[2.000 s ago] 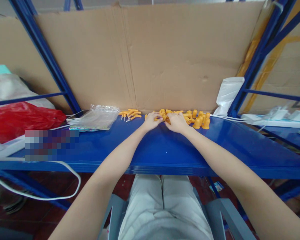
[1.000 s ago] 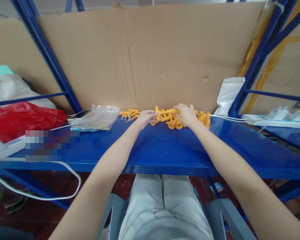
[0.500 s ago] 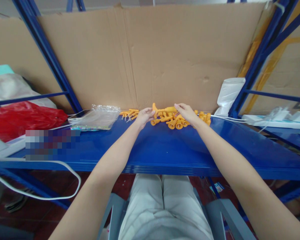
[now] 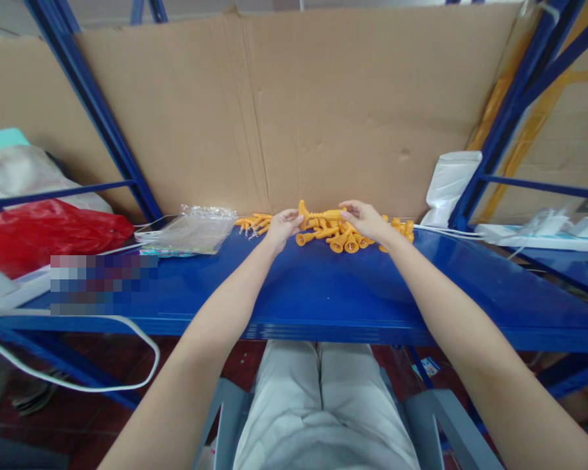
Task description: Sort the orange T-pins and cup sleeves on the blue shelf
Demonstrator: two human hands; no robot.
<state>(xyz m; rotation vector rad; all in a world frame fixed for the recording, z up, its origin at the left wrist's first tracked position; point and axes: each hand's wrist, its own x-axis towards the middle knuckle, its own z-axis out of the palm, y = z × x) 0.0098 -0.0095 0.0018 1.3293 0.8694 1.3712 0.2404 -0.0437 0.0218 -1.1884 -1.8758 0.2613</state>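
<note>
- The left hand point(image 4: 283, 230) had its fingers closed about the wide, crosswise end of a yellow-orange plastic piece point(image 4: 318, 215).
- The right hand point(image 4: 365, 219) pinched the opposite end of that same piece between thumb and fingers.
- The held piece lay roughly level between the two hands, above the back part of the blue bench point(image 4: 313, 287) and in front of the cardboard sheet point(image 4: 347, 111); its narrow ribbed neck was next to the left fingers, its thicker part toward the right.
- Just below and behind it was a pile of yellow-orange parts point(image 4: 338, 243), several with round, flared ends facing the person.
- More yellow-orange parts stood beyond the right hand, partly covered by it.
- Left of the left hand, small curved orange pieces point(image 4: 261, 216) lay close together, with thin metal chains point(image 4: 247, 228) at their near side.
- Farther left, beside those pieces, lay a flat stack of clear plastic bags point(image 4: 196, 232).
- A white pouch point(image 4: 451, 186) leaned near the right-hand blue post point(image 4: 507, 114), and a white power strip point(image 4: 539, 240) lay beyond it.
- A red plastic bag point(image 4: 53, 232) sat at the far left.
</note>
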